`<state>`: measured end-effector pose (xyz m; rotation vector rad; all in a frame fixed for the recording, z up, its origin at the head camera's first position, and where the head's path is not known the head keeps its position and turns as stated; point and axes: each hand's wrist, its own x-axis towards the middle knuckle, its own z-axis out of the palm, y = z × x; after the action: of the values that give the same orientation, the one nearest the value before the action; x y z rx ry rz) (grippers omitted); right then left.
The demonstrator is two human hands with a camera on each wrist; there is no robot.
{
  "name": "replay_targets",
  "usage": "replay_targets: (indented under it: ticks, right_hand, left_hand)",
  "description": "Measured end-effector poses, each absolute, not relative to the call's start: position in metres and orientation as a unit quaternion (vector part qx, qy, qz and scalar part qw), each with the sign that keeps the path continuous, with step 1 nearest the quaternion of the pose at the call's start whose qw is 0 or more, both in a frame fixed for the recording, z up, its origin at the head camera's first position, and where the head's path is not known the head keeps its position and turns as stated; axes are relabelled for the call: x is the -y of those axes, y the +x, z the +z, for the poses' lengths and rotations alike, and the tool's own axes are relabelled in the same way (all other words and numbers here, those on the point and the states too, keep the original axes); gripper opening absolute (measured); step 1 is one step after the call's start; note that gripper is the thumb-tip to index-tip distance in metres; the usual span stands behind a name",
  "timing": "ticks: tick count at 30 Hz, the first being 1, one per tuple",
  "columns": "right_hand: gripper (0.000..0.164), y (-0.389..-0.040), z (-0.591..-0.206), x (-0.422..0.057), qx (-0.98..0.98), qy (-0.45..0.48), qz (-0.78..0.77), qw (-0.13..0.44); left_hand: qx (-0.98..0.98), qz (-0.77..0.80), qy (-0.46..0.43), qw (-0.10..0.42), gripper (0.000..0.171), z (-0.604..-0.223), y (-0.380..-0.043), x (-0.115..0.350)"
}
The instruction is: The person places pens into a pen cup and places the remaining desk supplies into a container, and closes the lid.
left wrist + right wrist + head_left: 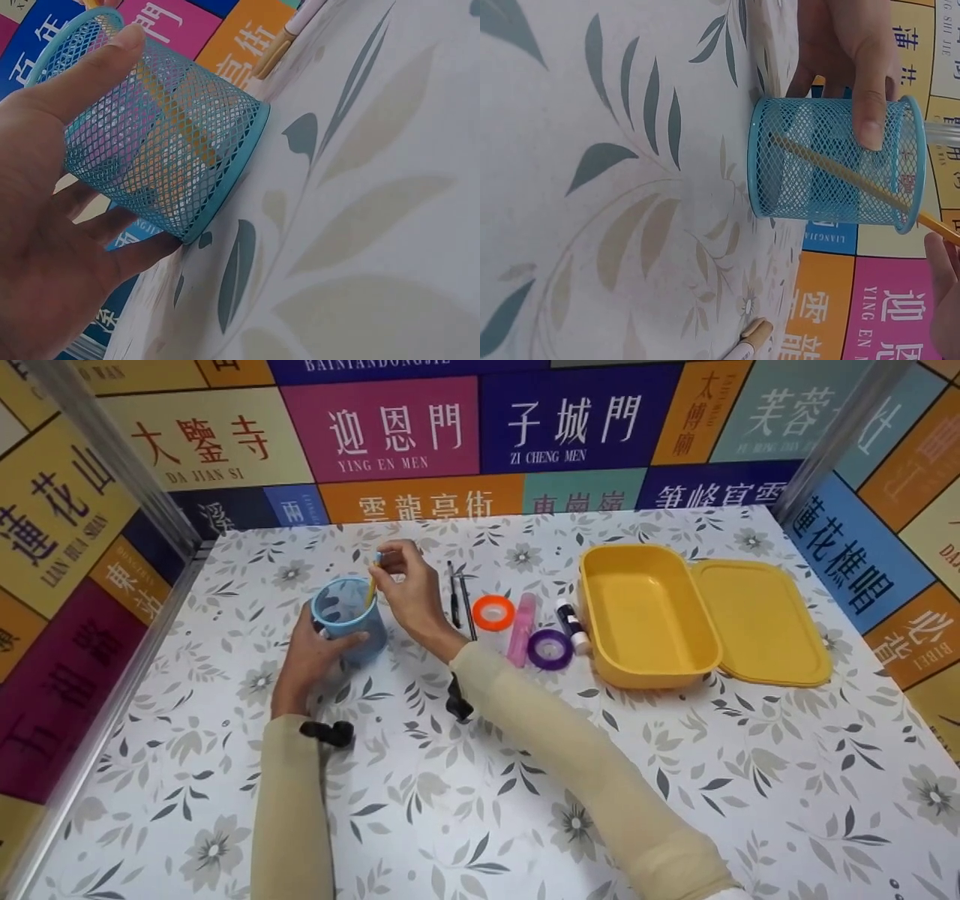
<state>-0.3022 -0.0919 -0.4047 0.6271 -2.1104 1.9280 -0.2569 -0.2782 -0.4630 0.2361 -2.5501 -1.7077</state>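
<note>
A light blue mesh pencil cup [373,624] stands on the patterned tablecloth, left of the middle in the head view. My left hand [309,656] grips its side, thumb across the near wall and fingers round the far side. Between thumb and fingertips my right hand [412,589] pinches the upper end of a yellow pencil [372,591]. The pencil slants through the rim, and its lower part shows through the mesh [840,171] in the right wrist view, the tip close to the cup's base. No other item shows inside the cup.
Right of the right hand lie two thin dark pens [454,598], an orange tape roll [480,624], a pink stick-shaped item [523,626], a purple tape roll [534,654] and a small dark-and-white tube [571,622]. Farther right are a yellow box [652,611] and its lid [772,622].
</note>
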Motion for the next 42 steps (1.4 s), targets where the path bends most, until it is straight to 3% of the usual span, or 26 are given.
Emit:
replay_targets:
  ticks: [20,26,42]
  right_hand:
    - [0.031,-0.308,-0.381,0.059,0.76,0.238,0.593,0.118]
    - [0.027,-0.311,-0.379,0.037,0.777,0.251,0.573,0.078]
    - [0.028,-0.305,-0.413,-0.015,0.863,0.171,0.473,-0.043]
  left_hand:
    - [0.803,-0.59,0.078,0.021,0.105,-0.459,-0.253,0.282]
    - [0.809,-0.582,0.086,0.009,0.104,-0.458,-0.253,0.28]
    - [0.805,-0.59,0.065,0.015,0.099,-0.461,-0.254,0.282]
